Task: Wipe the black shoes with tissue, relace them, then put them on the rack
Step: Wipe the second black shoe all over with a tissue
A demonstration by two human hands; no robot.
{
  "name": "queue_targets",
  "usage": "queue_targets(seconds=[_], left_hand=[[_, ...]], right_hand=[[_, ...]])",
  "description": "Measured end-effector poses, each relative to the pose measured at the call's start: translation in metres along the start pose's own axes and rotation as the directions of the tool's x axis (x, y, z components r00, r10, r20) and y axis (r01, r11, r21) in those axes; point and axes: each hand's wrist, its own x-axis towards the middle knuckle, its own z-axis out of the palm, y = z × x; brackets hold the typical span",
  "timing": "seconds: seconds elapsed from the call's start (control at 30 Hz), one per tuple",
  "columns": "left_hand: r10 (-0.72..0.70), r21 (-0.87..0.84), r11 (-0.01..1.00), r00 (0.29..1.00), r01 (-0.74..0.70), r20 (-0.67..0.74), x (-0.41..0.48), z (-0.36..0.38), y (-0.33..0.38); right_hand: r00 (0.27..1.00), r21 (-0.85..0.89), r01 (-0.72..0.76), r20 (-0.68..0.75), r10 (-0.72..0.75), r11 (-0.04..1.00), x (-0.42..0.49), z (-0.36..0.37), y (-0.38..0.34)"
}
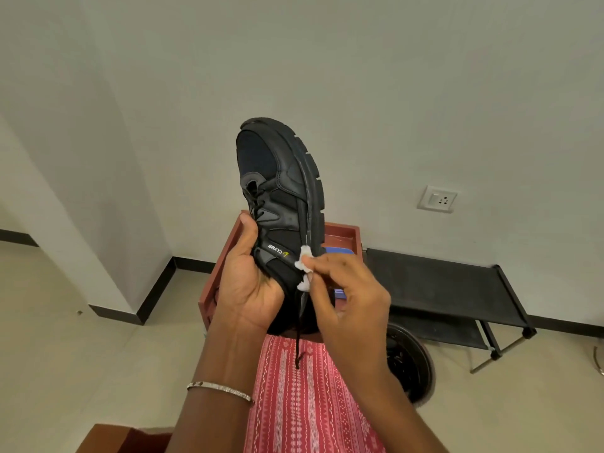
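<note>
I hold one black shoe (281, 191) up in front of me, in the air above my lap, its toe pointing up and away and its ridged sole facing right. My left hand (251, 282) grips the shoe at the heel end, palm toward me, fingers curled round the collar and thumb lying up along the lacing. My right hand (353, 299) pinches a small crumpled white tissue (304, 264) between thumb and fingertips and presses it against the shoe's side, just by the edge of the sole near the heel. So both hands are clamped, one on the shoe and one on the tissue, and they sit close together at the shoe's lower end. A loose black lace (299, 338) hangs down from the shoe between my wrists, over my pink patterned clothing (304, 403). A thin bracelet (219, 389) sits on my left forearm. Behind the shoe stands a red-brown table (340, 232) with a raised rim and something blue (336, 251) on it, mostly hidden. To the right, a low black rack (441, 282) stands against the white wall, below a wall socket (438, 199). A round dark bin (408, 364) sits on the floor beside my right arm.
</note>
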Motion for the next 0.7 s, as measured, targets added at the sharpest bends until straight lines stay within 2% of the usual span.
queue_targets(seconds=[0.13, 0.37, 0.5, 0.7], left_hand=[[-0.006, -0.044, 0.999, 1.000, 0.007, 0.025, 0.000, 0.002, -0.004], [-0.059, -0.012, 0.998, 0.990, 0.061, 0.127, -0.004, 0.005, -0.019], [-0.024, 0.023, 0.999, 0.995, 0.022, 0.098, -0.005, 0.003, -0.019], [0.038, -0.004, 0.999, 0.999, -0.038, 0.039, 0.004, -0.007, -0.008]], right_hand=[[0.999, -0.011, -0.013, -0.031, 0.012, 1.000, 0.011, 0.001, 0.003], [0.983, -0.136, 0.065, -0.159, -0.087, 0.989, 0.069, 0.007, 0.017], [0.986, -0.121, 0.052, -0.154, -0.070, 0.991, 0.040, 0.013, 0.021], [0.998, -0.100, 0.025, -0.063, -0.031, 0.995, -0.020, 0.017, 0.019]])
